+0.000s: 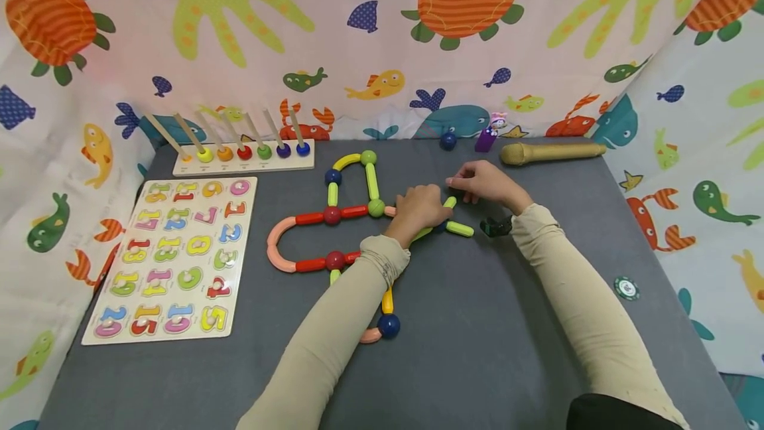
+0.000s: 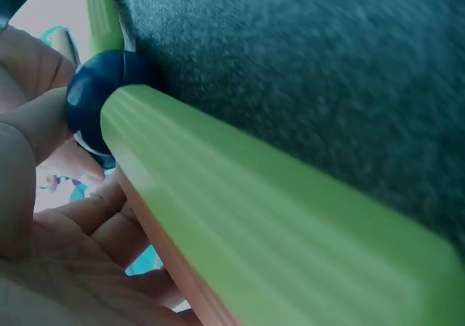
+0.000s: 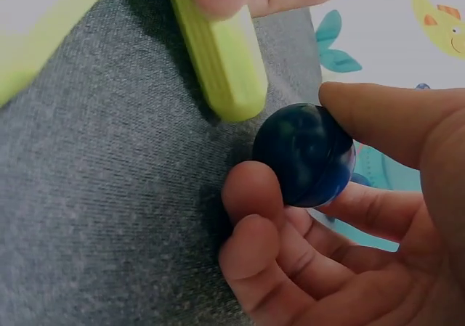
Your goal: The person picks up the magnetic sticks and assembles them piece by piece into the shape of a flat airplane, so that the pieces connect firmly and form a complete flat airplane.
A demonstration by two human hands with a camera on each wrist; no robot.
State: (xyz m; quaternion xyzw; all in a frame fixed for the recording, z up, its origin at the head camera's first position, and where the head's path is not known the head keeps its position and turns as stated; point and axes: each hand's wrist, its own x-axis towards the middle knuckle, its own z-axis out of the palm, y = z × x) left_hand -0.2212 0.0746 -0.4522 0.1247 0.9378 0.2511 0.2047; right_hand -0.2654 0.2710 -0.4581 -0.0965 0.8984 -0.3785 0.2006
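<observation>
Grey table: everything below is placed relative to the stick-and-ball figure laid flat near its middle.

Number puzzle board: left of the figure, well apart, lying flat.

Peg rack: behind the figure's left part, near the table's far edge, rings at the peg bases.

Wooden microphone: behind and right of the figure, lying on its side. A loose dark blue ball and a purple block lie just left of it.

Your left hand: rests on the figure's right end, fingers curled over the yellow-green sticks there. In the left wrist view a blue ball sits at the junction of two green sticks, right against your fingers.

Your right hand: just right of and behind the figure's right end, close to your left hand. The right wrist view shows thumb and fingertips pinching a dark blue ball, lifted just off the cloth, just beside the tip of a yellow-green stick but not touching it.

Green round token: well right of the figure, near the table's right edge.
</observation>
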